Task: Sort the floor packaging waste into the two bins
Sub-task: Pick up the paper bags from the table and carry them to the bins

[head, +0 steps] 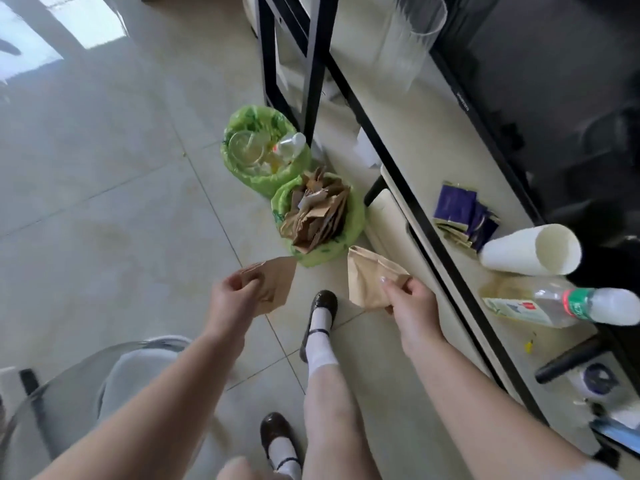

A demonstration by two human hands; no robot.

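Two bins lined with green bags stand on the tiled floor beside a black table leg. The far bin [239,168] holds clear plastic cups and a white bottle. The near bin [355,220] is stuffed with brown paper and cardboard scraps. My left hand [233,294] grips a flat brown paper piece [277,282], held just in front of the near bin. My right hand [410,297] grips a crumpled brown paper bag [369,277], to the right of that bin.
A black-edged table [415,140] runs along the right, carrying purple sachets [460,209], a stack of white paper cups [530,249], a lying plastic bottle [561,304] and a clear container [412,36]. A transparent chair [79,386] is at lower left. My shoes stand on the tiles below.
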